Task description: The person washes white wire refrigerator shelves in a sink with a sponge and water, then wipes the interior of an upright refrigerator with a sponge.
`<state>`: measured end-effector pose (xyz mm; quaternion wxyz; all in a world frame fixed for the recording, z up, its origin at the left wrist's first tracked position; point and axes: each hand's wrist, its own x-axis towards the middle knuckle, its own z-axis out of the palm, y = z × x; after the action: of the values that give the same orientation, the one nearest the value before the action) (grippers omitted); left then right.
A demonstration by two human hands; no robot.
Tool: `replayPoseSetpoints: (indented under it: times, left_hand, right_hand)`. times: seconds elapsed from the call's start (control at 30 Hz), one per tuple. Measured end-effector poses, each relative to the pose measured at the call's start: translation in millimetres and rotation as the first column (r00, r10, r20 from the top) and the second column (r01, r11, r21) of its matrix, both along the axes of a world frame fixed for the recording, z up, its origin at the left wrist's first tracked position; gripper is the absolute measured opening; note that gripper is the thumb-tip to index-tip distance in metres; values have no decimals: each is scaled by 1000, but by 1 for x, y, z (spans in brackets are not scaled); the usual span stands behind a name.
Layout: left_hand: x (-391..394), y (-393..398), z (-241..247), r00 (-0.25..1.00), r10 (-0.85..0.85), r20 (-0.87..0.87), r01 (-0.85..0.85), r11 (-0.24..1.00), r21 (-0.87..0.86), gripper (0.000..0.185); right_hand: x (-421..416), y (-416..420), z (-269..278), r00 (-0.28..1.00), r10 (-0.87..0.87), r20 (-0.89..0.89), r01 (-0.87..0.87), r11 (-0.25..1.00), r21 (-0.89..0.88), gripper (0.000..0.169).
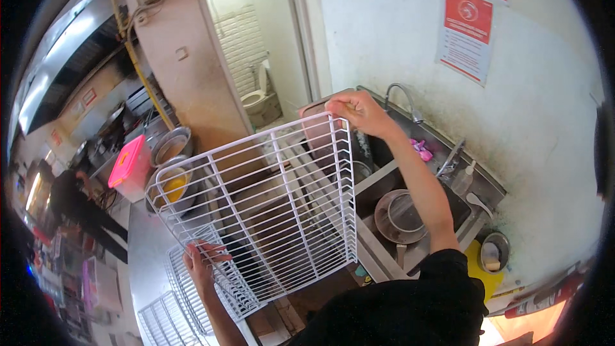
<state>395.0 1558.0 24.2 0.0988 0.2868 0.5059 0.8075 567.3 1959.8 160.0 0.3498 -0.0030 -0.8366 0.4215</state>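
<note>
A white coated-wire shelf rack (283,192) is held up tilted in front of me, between a steel table and a sink. My right hand (360,111) grips its upper right corner. Lower down, my left hand (204,259) has hold of its left edge, with some fingers showing among the wires. More wire racks (166,319) lie on the steel table (146,245) beneath my left forearm. Through the bars, parts of the table and the gap beyond are only partly visible.
To the right, a steel double sink (377,182) holds a frying pan (384,218) and a strainer (406,209), below a curved faucet (401,89). Metal bowls (185,142) and a pink-lidded plastic box (132,168) stand at left. A person (79,202) stands farther off.
</note>
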Motion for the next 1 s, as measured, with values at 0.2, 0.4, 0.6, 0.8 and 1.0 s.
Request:
replayPoseSetpoints:
  times: [0.2,0.4,0.6,0.8,1.0]
  left_hand:
    - [19,93,6,989,-140,-45,137,988,-65,38]
    - [8,122,13,978,-182,-104,174,982,-78,36]
    - [20,155,24,928,-316,-199,297,948,-117,38]
    - [34,156,47,919,-283,-273,245,955,-167,38]
    - [27,154,53,867,-363,-340,281,922,-267,34]
  right_hand:
    - [57,55,-41,919,-246,-309,-41,720,-693,31]
    - [124,63,-15,995,-74,-61,76,997,30,29]
    - [147,81,12,917,-334,217,223,882,415,19]
    - [144,73,5,804,-536,258,230,679,697,15]
    - [139,114,-41,791,-590,162,357,659,662,12]
